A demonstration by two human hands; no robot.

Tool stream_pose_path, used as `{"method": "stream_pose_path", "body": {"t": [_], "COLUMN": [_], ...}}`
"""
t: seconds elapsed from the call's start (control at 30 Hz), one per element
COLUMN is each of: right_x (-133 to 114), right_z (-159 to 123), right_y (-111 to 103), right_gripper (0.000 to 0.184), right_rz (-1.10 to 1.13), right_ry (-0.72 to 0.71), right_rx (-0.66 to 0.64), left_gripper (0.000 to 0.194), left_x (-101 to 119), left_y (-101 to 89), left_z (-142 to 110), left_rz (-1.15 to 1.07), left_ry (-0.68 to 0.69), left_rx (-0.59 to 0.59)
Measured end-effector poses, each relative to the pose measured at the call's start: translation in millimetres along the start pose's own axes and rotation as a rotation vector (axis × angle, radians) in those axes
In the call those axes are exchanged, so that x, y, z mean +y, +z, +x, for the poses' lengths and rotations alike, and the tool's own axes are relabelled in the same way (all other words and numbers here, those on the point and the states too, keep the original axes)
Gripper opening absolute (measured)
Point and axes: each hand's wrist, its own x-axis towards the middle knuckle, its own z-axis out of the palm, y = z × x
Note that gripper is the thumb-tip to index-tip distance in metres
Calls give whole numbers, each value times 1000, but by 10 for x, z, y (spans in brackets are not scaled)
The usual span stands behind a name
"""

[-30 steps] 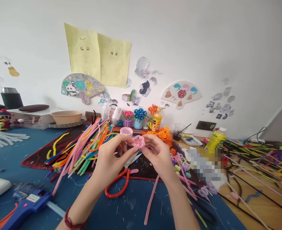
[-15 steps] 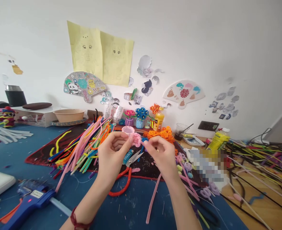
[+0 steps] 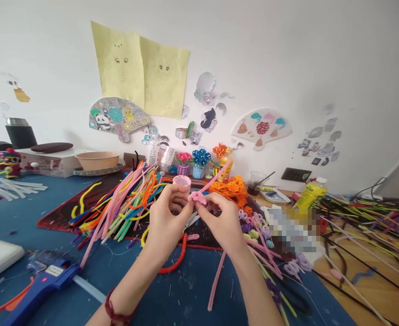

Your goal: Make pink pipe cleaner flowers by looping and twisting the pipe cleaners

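Observation:
Between my two hands is a small pink pipe-cleaner flower point(image 3: 197, 197), looped into petals. My left hand point(image 3: 168, 213) pinches its left side between thumb and fingers. On its right side my right hand point(image 3: 221, 213) is closed in the same way. One straight pink stem point(image 3: 216, 175) slants up and right from behind the flower. Below my hands lie scissors with red handles point(image 3: 179, 258), partly covered by my left hand. A pink round cup point(image 3: 182, 182) stands just behind my fingers. A loose pink pipe cleaner point(image 3: 216, 283) lies below my right hand.
A large heap of coloured pipe cleaners point(image 3: 118, 199) spreads to the left. The blue glue gun point(image 3: 46, 283) lies at front left. Orange looped flowers point(image 3: 231, 188) sit behind my right hand, and a yellow bottle point(image 3: 311, 194) is farther right. Small potted flowers point(image 3: 199, 168) line the wall.
My right hand drew away from the flower, then came back onto it. The flower has tipped from facing me to edge-on, and its straight stem now shows pointing up and right.

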Motion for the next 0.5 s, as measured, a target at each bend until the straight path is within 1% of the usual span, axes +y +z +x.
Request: {"method": "stream_pose_path", "body": {"t": [0.13,0.2,0.33,0.5], "right_x": [-18,-21,-14,42], "right_z": [-6,-4,2,15], "right_y": [-3,-12,-36,-48], "right_gripper": [10,10,11,12], "right_rz": [-23,-21,13,110], "right_ry": [-8,-8,28,82], "right_rx": [-23,-47,-98,-140], "left_gripper": [17,13,14,14], "left_x": [-7,0,18,21], "left_y": [-20,-27,-44,-70], "left_z": [3,-1,1,22], "left_rz": [278,376,448,505], "left_ry": [89,129,157,163], "left_rx": [-78,-102,-121,-92]}}
